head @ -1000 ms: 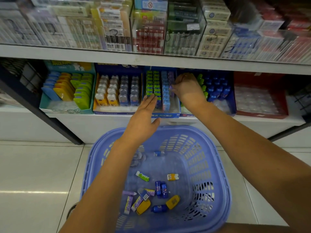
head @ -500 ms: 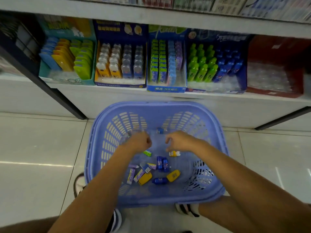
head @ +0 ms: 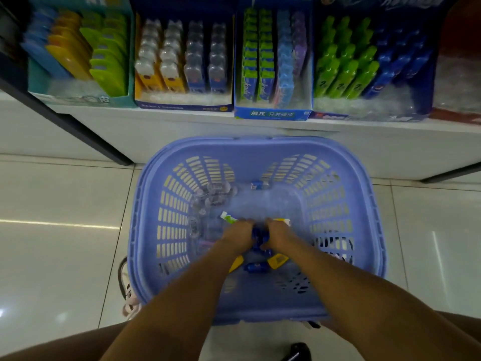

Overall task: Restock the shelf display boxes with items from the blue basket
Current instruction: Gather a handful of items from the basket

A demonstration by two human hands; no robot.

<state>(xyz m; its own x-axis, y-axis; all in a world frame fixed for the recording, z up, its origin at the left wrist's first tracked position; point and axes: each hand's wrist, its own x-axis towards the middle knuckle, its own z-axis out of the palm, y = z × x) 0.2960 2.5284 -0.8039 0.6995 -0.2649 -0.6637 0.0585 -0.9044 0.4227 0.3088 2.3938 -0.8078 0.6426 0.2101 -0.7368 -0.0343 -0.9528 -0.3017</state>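
The blue basket [head: 145, 230] stands on the floor below the shelf. Both my hands are down at its bottom, side by side. My left hand [head: 238, 235] and my right hand [head: 278, 233] curl their fingers onto two small blue bottle-shaped items [head: 258, 237] between them; the fingertips are hidden. Around them lie a green packet [head: 227, 218], a purple packet [head: 205, 243], yellow items [head: 278, 260] and another blue item [head: 256, 267]. On the shelf stand the display boxes: teal [head: 78, 99], dark blue [head: 182, 106], blue with packets [head: 273, 114], and blue with bottles [head: 364, 114].
A red box [head: 458, 114] sits at the shelf's right end. A black shelf post [head: 78, 126] slants down to the floor at left. A shoe [head: 127, 290] shows beside the basket's near left corner. White tiles [head: 52, 256] surround the basket.
Both hands came down from the shelf boxes into the basket and now close together on the blue items at its bottom. The view has tilted down and moved closer.
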